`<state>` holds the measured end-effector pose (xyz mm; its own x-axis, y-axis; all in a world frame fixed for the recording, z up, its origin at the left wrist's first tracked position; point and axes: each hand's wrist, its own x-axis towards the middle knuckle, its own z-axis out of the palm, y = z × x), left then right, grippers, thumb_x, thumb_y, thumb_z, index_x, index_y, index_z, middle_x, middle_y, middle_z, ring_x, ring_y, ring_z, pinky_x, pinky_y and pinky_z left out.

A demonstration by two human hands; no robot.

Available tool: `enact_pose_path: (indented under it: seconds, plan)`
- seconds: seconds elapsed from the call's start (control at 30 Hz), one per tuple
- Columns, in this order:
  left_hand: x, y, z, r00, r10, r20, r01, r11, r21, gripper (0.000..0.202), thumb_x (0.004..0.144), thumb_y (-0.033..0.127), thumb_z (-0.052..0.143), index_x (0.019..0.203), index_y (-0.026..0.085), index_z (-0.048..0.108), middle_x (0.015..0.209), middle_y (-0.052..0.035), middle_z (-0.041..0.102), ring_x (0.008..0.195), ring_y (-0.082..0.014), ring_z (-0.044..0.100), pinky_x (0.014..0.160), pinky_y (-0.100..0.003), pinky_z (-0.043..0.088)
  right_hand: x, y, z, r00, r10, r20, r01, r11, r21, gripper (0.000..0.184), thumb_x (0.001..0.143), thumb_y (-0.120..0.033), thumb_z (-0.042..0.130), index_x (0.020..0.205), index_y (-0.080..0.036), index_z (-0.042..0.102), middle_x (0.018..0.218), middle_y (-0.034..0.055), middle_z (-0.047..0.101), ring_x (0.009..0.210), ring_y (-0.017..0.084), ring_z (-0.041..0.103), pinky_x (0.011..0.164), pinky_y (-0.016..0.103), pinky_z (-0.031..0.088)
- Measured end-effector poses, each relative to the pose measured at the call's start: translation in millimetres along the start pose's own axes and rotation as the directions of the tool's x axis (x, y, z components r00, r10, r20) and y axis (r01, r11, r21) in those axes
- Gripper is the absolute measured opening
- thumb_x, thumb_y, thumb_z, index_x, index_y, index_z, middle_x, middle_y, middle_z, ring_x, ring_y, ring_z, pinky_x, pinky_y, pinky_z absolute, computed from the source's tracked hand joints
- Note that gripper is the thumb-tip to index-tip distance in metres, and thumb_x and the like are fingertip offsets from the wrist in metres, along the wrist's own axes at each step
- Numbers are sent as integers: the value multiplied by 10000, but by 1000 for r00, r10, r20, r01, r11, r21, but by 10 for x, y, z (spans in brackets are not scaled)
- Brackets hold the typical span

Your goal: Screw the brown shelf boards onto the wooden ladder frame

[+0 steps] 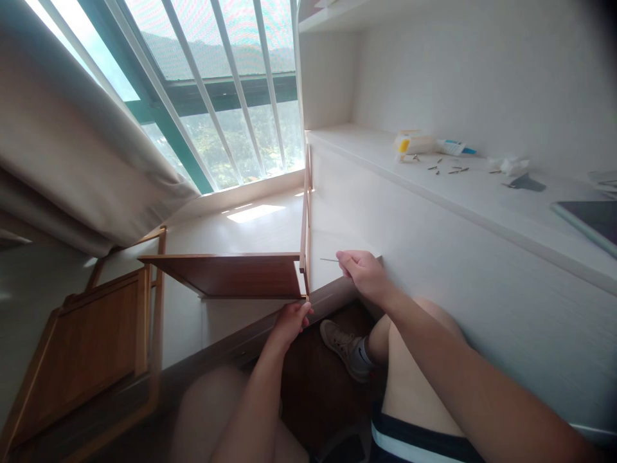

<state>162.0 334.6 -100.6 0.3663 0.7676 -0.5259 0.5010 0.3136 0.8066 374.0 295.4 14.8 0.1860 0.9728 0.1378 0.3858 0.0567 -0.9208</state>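
A reddish-brown wooden panel (241, 275) stands on the pale ledge, joined or held at a corner to a narrow wooden frame bar (305, 212) that runs back toward the window. My left hand (290, 323) is closed around the near lower end of this wooden frame, thumb and fingers pressed on it. To the right, my right hand (364, 271) pinches a thin metal rod (329, 260), perhaps a hex key, its tip pointing left toward the bar without touching it. The rod's other end is hidden in my fingers.
Another wooden frame with a panel (96, 341) leans at the left, below a curtain (72, 128). On the white shelf (463, 206) lie several small screws (457, 170), a tube (456, 148), crumpled tissue (511, 165) and a dark tablet-like device (592, 222). A barred window (226, 96) is behind.
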Motion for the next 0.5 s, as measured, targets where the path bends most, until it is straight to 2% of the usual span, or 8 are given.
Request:
enact_pose_path:
  seconds: [0.1, 0.17, 0.23, 0.3, 0.4, 0.5]
  plan:
    - [-6, 1, -1, 1000, -7, 7, 7, 1000, -14, 438, 858, 536, 491, 911, 140, 671, 629, 15, 532, 469, -78, 387, 487, -233, 269, -161, 350, 59, 986, 15, 164, 17, 980, -196, 487, 981, -462, 421, 579, -186, 429, 528, -33, 436, 539, 113, 401, 562, 267, 268]
    - [-7, -6, -4, 1000, -11, 16, 12, 999, -30, 450, 848, 549, 495, 932, 142, 667, 646, 15, 538, 474, -79, 397, 478, -231, 261, -307, 630, 101, 964, 77, 255, -1, 958, -287, 461, 966, -454, 443, 590, -187, 447, 535, -30, 456, 537, 118, 410, 559, 269, 260]
    - [-7, -15, -10, 1000, -14, 26, 15, 999, -47, 465, 836, 568, 501, 940, 143, 659, 656, 15, 540, 477, -80, 404, 467, -229, 251, -459, 901, 133, 941, 154, 300, -52, 945, -322, 455, 959, -445, 443, 584, -188, 464, 528, -24, 483, 524, 122, 424, 555, 270, 261]
    - [-8, -23, -13, 1000, -14, 28, 16, 998, -58, 483, 819, 593, 510, 927, 144, 650, 646, 19, 531, 475, -80, 403, 462, -226, 242, -584, 1112, 153, 931, 215, 293, -118, 941, -316, 466, 968, -429, 415, 570, -191, 461, 509, -17, 492, 522, 128, 443, 560, 270, 273]
    - [-14, -33, 2, 1000, -7, 6, 7, 998, -65, 504, 798, 626, 516, 898, 147, 638, 627, 29, 507, 472, -78, 398, 465, -224, 248, -671, 1258, 180, 930, 239, 281, -155, 944, -290, 465, 954, -435, 431, 558, -193, 455, 489, -19, 477, 504, 127, 435, 554, 269, 280]
    - [-20, -50, 46, 999, 11, -33, -13, 998, -65, 502, 814, 627, 485, 899, 154, 629, 636, 30, 500, 474, -79, 402, 467, -227, 261, -644, 1268, 221, 937, 204, 285, -152, 969, -194, 464, 964, -446, 406, 579, -192, 457, 494, -25, 475, 494, 122, 433, 551, 265, 288]
